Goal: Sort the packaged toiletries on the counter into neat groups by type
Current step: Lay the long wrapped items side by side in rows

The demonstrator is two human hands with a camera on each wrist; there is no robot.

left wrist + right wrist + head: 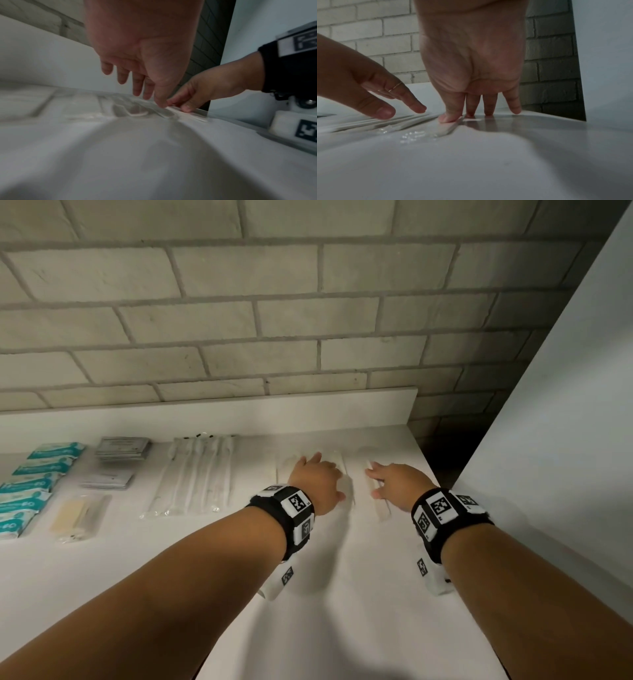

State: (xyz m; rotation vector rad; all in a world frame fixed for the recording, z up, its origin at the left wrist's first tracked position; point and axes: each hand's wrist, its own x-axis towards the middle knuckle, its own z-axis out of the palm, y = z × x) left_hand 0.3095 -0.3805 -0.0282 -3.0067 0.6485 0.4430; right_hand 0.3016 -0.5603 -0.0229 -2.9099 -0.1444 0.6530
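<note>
Pale slim packets (340, 463) lie side by side on the white counter (308, 594), towards its back right. My left hand (323, 474) hovers just over them with fingers straight; in the left wrist view the left hand (137, 89) has its thumb tip down on the clear wrapping (133, 112). To their right lies one more slim packet (382, 508). My right hand (376, 482) presses on it: in the right wrist view the right hand (481, 111) has its thumb on the packet (443, 129) and straight fingertips on the counter.
Further left on the counter lie a row of wrapped toothbrushes (195, 474), two stacks of grey sachets (120, 448), a beige item in a clear pack (77, 517) and several teal packets (30, 487). A brick wall (308, 320) stands behind. A white panel (565, 405) rises close on the right.
</note>
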